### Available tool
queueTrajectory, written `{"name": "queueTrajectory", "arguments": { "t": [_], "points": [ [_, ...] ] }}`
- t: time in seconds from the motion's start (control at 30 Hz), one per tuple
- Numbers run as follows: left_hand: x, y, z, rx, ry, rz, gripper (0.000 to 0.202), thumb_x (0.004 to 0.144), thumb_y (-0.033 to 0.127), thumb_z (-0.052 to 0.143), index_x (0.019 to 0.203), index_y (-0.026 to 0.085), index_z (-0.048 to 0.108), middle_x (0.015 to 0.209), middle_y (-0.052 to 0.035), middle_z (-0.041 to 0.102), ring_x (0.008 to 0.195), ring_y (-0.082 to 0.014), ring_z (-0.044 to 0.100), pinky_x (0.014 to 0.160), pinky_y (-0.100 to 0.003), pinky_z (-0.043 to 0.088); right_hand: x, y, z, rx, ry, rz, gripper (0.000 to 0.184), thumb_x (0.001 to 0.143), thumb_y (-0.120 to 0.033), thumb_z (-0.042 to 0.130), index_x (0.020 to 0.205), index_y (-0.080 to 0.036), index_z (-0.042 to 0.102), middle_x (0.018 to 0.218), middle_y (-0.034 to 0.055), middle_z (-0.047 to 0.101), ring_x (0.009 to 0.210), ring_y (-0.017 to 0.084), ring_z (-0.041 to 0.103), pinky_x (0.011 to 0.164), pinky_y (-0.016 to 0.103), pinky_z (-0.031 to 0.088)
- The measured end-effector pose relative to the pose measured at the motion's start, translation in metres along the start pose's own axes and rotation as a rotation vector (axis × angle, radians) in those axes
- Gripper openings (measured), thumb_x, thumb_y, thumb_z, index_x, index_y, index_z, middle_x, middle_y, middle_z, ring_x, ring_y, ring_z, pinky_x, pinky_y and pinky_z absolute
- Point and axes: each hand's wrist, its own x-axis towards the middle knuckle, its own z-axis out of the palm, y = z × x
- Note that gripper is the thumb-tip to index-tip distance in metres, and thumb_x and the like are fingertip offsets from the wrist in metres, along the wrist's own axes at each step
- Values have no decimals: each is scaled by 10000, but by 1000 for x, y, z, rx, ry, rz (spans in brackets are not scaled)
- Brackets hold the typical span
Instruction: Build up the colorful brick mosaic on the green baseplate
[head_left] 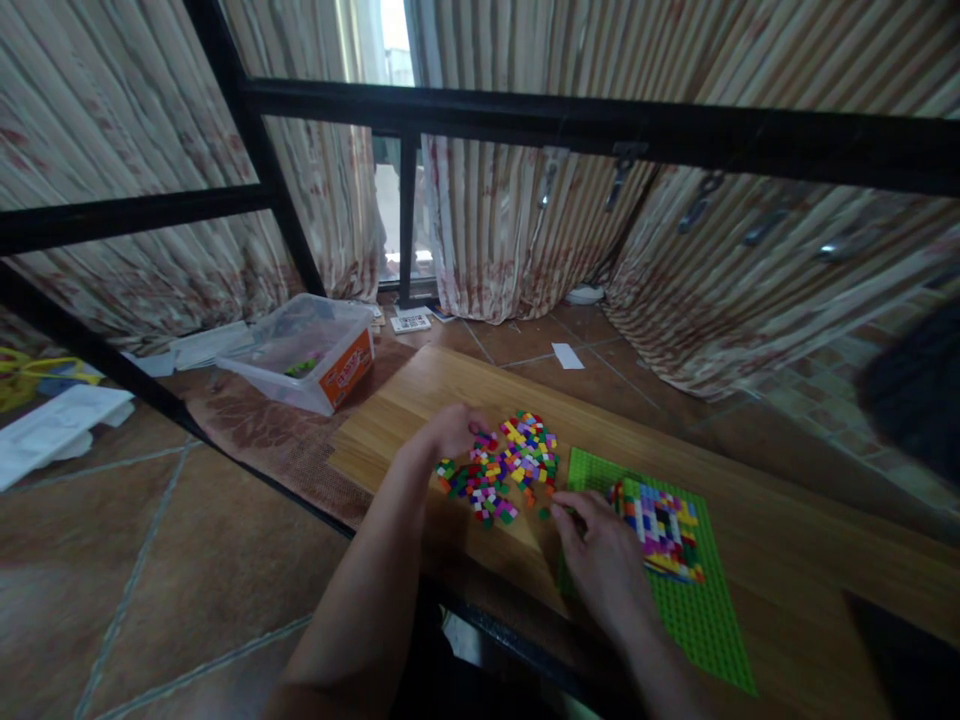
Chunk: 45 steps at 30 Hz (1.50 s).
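Bricks (519, 458) by dozens, one baseplate (709, 620), left hand (454, 432) unclear, right hand (604, 550) fingertips together

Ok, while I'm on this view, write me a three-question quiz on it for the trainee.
1. Which is nearer the baseplate, the left hand or the right hand?
2. True or false: the loose bricks are all one colour.
3. The label on the tub is mainly: A) blue; B) orange; C) green.

Key: 1. The right hand. 2. False; they come in many colours. 3. B.
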Motion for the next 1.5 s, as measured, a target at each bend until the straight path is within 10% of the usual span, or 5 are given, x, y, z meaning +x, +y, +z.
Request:
{"name": "queueTrajectory", "arguments": {
  "t": [0.77, 1.2, 1.5],
  "points": [
    [-12, 7, -2, -173, -131, 23, 125, 632, 109, 615, 721, 147, 693, 620, 14, 659, 537, -105, 564, 529, -197, 435, -3, -5, -4, 52, -32, -9, 215, 913, -260, 481, 913, -210, 689, 926, 65, 693, 858, 214, 656, 803, 356, 484],
    [-36, 85, 49, -611, -251, 271, 159, 741, 207, 719, 846, 137, 623, 778, 1, 636, 719, -95, 579, 698, -220, 451, 7, -18, -9, 895, 280, 292, 182, 711, -359, 739, 823, -216, 730, 715, -8, 697, 668, 151, 609, 670, 301, 492],
    [-38, 103, 63, -692, -299, 307, 169, 724, 211, 734, 809, 140, 607, 730, 4, 631, 670, -99, 577, 645, -219, 435, -1, -15, -34, 1031, 307, 315, 129, 682, -351, 765, 733, -232, 763, 606, -29, 643, 579, 111, 522, 609, 270, 439]
  ]
}}
